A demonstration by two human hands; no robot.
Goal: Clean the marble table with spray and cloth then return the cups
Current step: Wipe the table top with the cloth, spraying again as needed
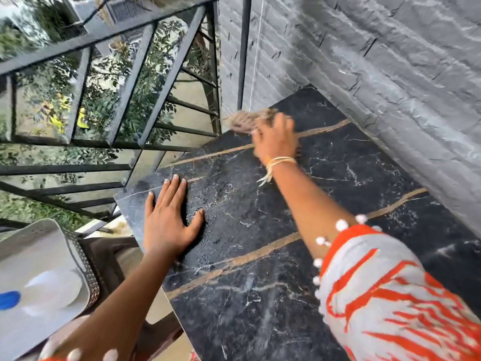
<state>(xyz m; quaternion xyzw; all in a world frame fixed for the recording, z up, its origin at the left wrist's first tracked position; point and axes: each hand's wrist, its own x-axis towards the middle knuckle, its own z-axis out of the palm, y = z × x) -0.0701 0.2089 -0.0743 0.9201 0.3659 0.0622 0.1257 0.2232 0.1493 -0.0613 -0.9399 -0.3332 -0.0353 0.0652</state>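
The black marble table (325, 162) with gold veins fills the middle and right of the head view. My right hand (276, 138) reaches to the table's far left corner and grips a brownish cloth (246, 120), which is blurred and lies against the marble. My left hand (169, 217) rests flat on the near left part of the table, fingers straight and spread. On a white tray (39, 246) at the lower left stand a blurred white object with a blue mark (10, 299) and white rounded shapes (57, 290); I cannot tell what they are.
A black metal railing (125, 84) with greenery beyond runs along the table's left side. A grey stone wall (377, 61) borders its far and right sides. A thin white string (256, 53) hangs near the far corner. The tray sits on a brown chair (114, 259).
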